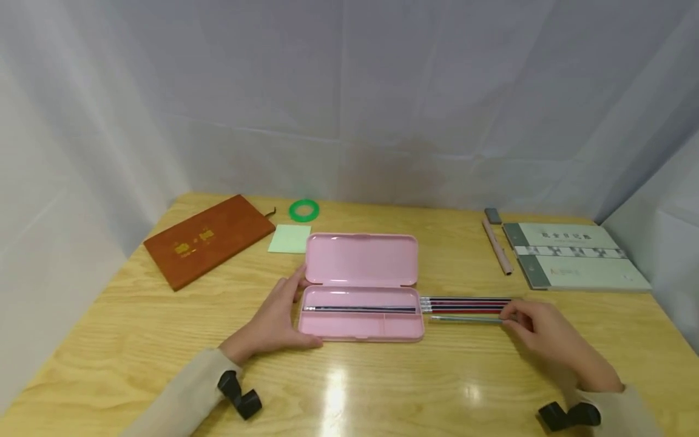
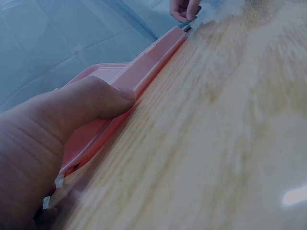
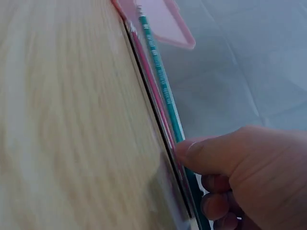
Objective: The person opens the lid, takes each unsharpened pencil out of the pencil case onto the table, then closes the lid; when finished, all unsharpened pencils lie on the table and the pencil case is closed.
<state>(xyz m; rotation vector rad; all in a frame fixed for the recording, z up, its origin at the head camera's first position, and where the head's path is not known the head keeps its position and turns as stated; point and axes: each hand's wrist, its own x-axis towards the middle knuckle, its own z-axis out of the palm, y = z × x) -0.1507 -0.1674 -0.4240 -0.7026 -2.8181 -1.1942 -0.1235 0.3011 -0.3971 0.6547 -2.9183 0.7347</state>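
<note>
Pink pencil case [image 1: 335, 328] rests on the tabletop [image 1: 382, 388], lid back, at least one dark pencil [image 1: 360, 309] in its rear compartment. Left hand [image 1: 273, 321]: grip holds the case's left end, thumb against the front edge. Right hand [image 1: 546, 331]: grip pinches a green pencil [image 3: 163, 84], apparently raised, though contact beneath cannot be confirmed. Room extends before the case, between both forearms. Pencil row [image 1: 464, 304] lies alongside, ends near the case's right wall. Sticky notes [image 1: 289, 238] sit by the lid's left edge.
</note>
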